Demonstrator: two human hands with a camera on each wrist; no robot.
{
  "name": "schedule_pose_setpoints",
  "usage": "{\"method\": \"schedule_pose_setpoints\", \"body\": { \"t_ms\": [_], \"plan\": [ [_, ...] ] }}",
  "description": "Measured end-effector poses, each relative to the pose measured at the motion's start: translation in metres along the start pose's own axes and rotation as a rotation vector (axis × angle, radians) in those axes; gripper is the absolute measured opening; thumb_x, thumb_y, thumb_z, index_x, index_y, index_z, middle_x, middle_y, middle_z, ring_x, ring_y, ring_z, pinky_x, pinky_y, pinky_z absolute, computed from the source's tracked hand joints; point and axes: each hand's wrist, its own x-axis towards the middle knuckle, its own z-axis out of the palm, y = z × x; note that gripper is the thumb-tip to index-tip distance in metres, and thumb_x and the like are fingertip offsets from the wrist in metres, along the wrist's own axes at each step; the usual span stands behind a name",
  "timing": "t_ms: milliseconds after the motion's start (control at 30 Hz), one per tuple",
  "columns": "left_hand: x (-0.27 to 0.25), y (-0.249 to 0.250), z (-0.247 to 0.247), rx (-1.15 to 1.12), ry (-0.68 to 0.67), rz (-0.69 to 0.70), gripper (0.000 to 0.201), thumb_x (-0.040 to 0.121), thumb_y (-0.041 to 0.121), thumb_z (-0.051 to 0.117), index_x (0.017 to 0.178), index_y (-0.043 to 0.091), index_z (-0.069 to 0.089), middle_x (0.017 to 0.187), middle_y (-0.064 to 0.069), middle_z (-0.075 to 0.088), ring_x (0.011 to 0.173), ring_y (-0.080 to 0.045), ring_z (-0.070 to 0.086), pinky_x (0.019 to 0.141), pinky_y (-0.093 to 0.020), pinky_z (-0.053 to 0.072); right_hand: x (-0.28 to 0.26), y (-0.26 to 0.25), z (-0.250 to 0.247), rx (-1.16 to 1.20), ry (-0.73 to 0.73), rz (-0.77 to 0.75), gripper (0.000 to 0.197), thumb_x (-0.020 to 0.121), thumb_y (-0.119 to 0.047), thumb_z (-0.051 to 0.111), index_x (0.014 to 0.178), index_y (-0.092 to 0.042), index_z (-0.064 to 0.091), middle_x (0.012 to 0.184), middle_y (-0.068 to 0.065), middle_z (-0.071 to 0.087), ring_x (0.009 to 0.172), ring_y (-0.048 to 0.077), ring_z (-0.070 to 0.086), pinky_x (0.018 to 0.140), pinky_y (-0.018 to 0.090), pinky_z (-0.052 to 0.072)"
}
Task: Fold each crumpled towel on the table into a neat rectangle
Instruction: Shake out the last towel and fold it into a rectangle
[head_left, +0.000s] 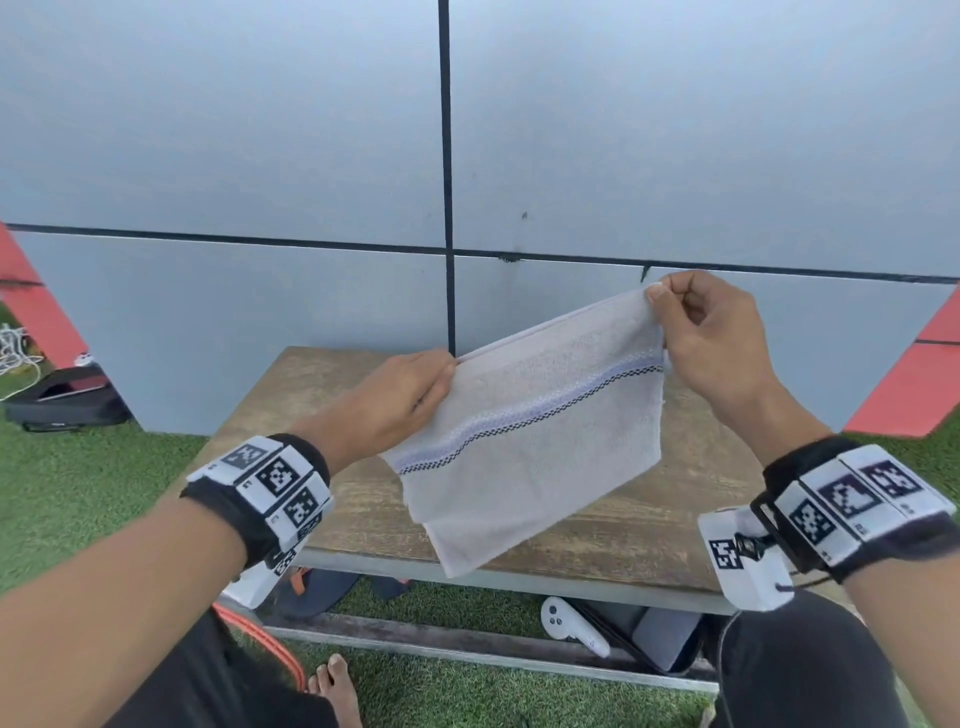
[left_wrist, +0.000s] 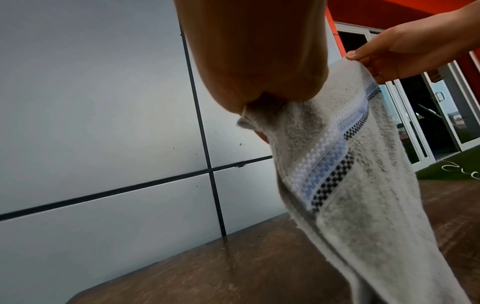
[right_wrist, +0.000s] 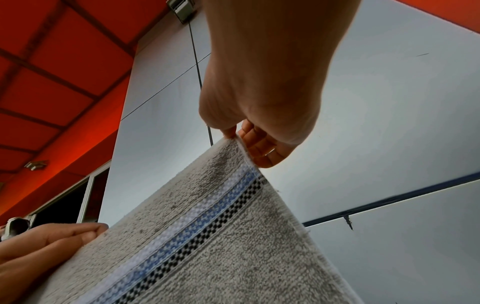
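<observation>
A pale grey towel (head_left: 524, 441) with a white, blue and black-checked stripe hangs in the air above the wooden table (head_left: 649, 519), folded double. My left hand (head_left: 441, 371) pinches its upper left corner, and my right hand (head_left: 662, 301) pinches the upper right corner, held higher. The top edge is stretched taut between them and slants up to the right. In the left wrist view the towel (left_wrist: 350, 185) hangs below my left hand (left_wrist: 249, 109). In the right wrist view my right hand (right_wrist: 233, 136) grips the corner of the towel (right_wrist: 221, 236).
The table stands against a grey panelled wall (head_left: 260, 156). Artificial grass (head_left: 78, 493) surrounds it. Under the table lie a white controller (head_left: 566, 623), a dark case (head_left: 660, 639) and sandals (head_left: 322, 587). A black bag (head_left: 62, 400) and white cables (head_left: 15, 353) lie at the far left.
</observation>
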Motion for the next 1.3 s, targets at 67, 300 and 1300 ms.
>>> {"method": "schedule_pose_setpoints", "body": {
  "t_ms": [67,300,1300],
  "plan": [
    [0.000,-0.001,-0.001,-0.016,0.011,0.007,0.039,0.102,0.046,0.032,0.089,0.015,0.052,0.081,0.005,0.057,0.067,-0.007,0.048,0.065,-0.016,0.039,0.001,0.000,-0.002,-0.011,0.002,0.012,0.019,0.097,-0.027,0.061,0.091,-0.009,0.066,0.080,0.002,0.063,0.073,0.014,0.056,0.073,0.047,0.051],
    [-0.003,-0.011,-0.009,0.024,-0.059,0.092,0.019,0.095,0.037,0.064,0.091,0.020,0.057,0.080,0.026,0.048,0.072,0.004,0.048,0.068,-0.010,0.036,0.002,0.003,-0.007,-0.004,0.013,0.068,0.017,0.099,-0.023,0.061,0.090,-0.009,0.064,0.073,-0.001,0.055,0.065,0.011,0.046,0.061,0.027,0.039],
    [0.028,-0.024,-0.043,-0.093,-0.025,-0.320,0.025,0.086,0.019,0.078,0.109,0.014,0.073,0.091,0.001,0.066,0.085,-0.015,0.063,0.084,-0.029,0.053,0.035,0.031,-0.015,-0.158,0.009,0.253,0.007,0.099,-0.023,0.060,0.095,-0.018,0.063,0.073,-0.007,0.051,0.061,0.009,0.043,0.058,0.021,0.035]
  ]
}}
